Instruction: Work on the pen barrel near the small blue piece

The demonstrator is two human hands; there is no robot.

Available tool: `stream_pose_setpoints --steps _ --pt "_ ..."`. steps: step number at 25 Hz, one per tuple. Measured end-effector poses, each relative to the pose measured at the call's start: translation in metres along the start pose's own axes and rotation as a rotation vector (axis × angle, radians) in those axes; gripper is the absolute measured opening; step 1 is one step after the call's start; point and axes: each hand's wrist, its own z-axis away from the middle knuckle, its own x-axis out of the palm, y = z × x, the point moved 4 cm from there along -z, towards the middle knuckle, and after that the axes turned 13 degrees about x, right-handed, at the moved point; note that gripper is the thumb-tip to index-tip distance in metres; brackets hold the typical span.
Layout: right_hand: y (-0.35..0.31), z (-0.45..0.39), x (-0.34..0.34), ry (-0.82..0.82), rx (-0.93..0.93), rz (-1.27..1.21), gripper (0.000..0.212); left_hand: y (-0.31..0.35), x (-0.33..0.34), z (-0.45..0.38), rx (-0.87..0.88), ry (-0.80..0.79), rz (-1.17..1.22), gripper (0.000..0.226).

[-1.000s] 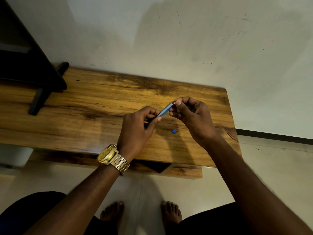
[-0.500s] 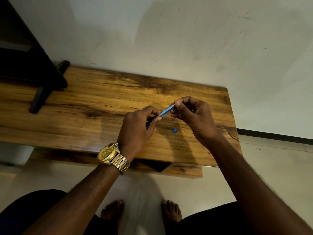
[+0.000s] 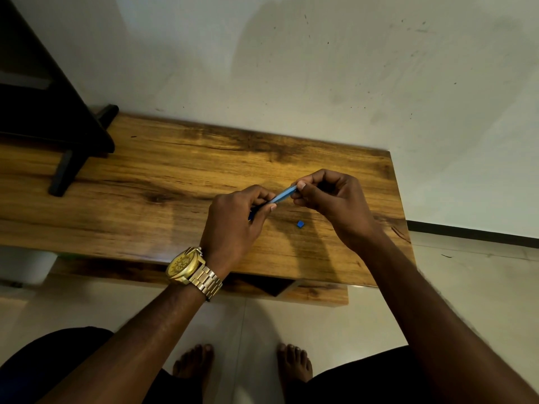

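Holding a blue pen (image 3: 282, 196) above the wooden table (image 3: 163, 182), we grip its lower end in our left hand (image 3: 233, 225) and pinch its upper tip with our right hand (image 3: 335, 202). Below it, a small blue cap (image 3: 300, 224) lies on the tabletop.

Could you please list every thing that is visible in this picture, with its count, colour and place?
blue pen: 1, blue, held over the table between both hands
small blue piece: 1, blue, lying on the table just below the right hand
wooden table: 1, brown, against the wall
black stand: 1, black, on the table's far left end
wall: 1, off-white, behind the table
wristwatch: 1, gold, on the left wrist
left hand: 1, grips the pen's lower end
right hand: 1, pinches the pen's upper end
bare feet: 2, on the pale floor
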Motion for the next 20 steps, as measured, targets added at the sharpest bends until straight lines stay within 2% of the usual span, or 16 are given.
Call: stream_pose_setpoints --steps 5,7,9,10,11,16,20 --pt "-0.003 -0.001 -0.002 -0.036 0.007 -0.099 0.019 -0.003 -0.001 0.000 -0.060 0.032 0.131 0.018" --pt "-0.007 -0.002 -0.018 0.121 -0.017 -0.049 0.018 -0.005 -0.002 -0.002 -0.088 0.089 0.188 0.017" --pt "-0.008 -0.001 -0.042 0.417 0.019 0.282 0.019 -0.009 -0.005 -0.004 -0.134 0.150 0.217 0.016" --pt "-0.006 0.000 -0.049 0.512 0.048 0.483 0.020 -0.012 -0.006 -0.004 -0.161 0.174 0.230 0.015" --pt "-0.003 -0.001 -0.052 0.542 0.074 0.630 0.023 -0.014 -0.007 -0.004 -0.183 0.190 0.239 0.016" --pt "0.008 -0.016 -0.023 0.396 0.004 0.941 0.036 -0.018 -0.008 -0.004 -0.202 0.206 0.249 0.014" --pt "0.017 -0.024 -0.012 0.396 -0.027 1.034 0.026 -0.017 -0.011 -0.002 -0.185 0.182 0.233 0.015"
